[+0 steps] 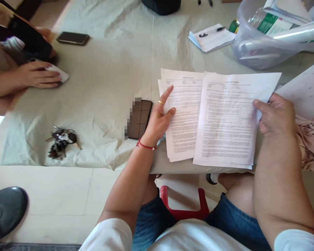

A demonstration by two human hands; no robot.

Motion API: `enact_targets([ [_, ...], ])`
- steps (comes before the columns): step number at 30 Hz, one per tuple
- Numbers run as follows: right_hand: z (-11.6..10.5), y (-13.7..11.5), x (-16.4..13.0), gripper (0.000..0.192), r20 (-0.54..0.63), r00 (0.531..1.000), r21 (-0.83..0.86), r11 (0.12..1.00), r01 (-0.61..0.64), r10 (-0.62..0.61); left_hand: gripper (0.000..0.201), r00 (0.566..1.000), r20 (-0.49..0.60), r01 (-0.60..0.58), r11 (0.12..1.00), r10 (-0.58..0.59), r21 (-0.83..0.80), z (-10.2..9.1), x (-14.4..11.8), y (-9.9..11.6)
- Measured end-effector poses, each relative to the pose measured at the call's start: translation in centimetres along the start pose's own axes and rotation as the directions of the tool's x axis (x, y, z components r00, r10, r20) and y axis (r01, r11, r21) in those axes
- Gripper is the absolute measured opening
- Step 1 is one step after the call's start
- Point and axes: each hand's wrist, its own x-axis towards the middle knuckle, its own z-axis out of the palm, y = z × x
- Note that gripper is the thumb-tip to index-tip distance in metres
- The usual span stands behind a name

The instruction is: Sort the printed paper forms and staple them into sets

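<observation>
White printed sheets (225, 118) lie fanned at the worktop (107, 87) edge; the right hand (273, 115) pinches their right margin in a closed grip, while the left hand (159, 116) rests spread on the left sheet, beside a phone (139, 119).

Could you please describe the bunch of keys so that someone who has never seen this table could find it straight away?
Start at the table covered with the pale crumpled cloth and go to its near edge on the left side. There, left of the dark phone that lies beside the person's left hand, sits the bunch of keys. It is the only dark, tangled metal cluster; its neighbours are flat phones and papers.
</observation>
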Motion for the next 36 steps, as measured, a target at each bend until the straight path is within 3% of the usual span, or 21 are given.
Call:
enact_targets([
  [3,0.2,0.0,0.0,0.027,0.003,1.000,-0.008,1.000,0.002,-0.002,0.020,0.990,0.060,0.128,0.992,-0.128,-0.009,0.1,-0.2,0.4],
  [8,0.5,0.1,-0.5,0.028,0.029,1.000,0.002,1.000,0.006,-0.006,0.011,0.969,0.054,0.244,0.970,-0.242,-0.025,0.5,-0.4,0.9],
  [13,0.7,0.1,-0.7,0.029,0.051,0.999,-0.014,1.000,0.008,-0.008,0.019,0.968,0.070,0.246,0.965,-0.240,-0.089,0.7,-0.4,0.9],
  [18,0.4,0.1,-0.3,0.025,0.002,1.000,-0.002,1.000,0.017,-0.017,0.013,0.975,0.033,0.220,0.973,-0.218,-0.064,0.7,-0.2,0.6],
  [26,-0.6,-0.1,0.0,0.027,0.016,0.999,-0.010,0.999,-0.031,0.031,0.010,0.977,0.019,0.212,0.975,-0.211,-0.061,0.7,-0.1,0.7],
  [36,-0.1,-0.1,0.0,0.028,-0.005,1.000,-0.008,1.000,-0.019,0.019,0.020,0.938,0.141,0.333,0.936,-0.316,-0.117,0.6,-0.2,0.4],
])
